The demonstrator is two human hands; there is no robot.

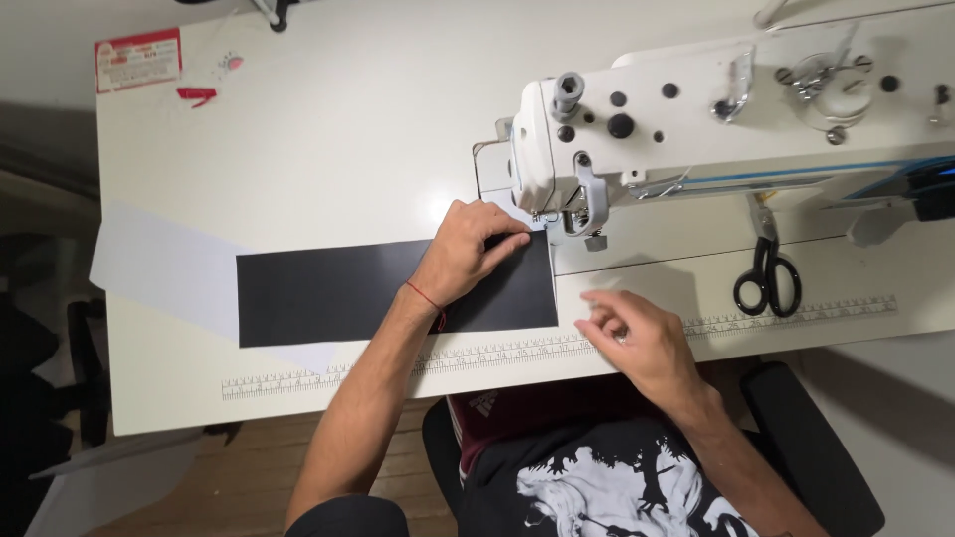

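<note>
Hands [468,257] flat on black fabric [328,293]

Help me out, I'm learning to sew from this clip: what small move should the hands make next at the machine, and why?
Probably bring the right hand onto the black fabric strip to steady it. The left hand alone presses the strip's corner beside the presser foot of the sewing machine, while the right hand hovers off the fabric near the table's ruler, blurred.
</note>
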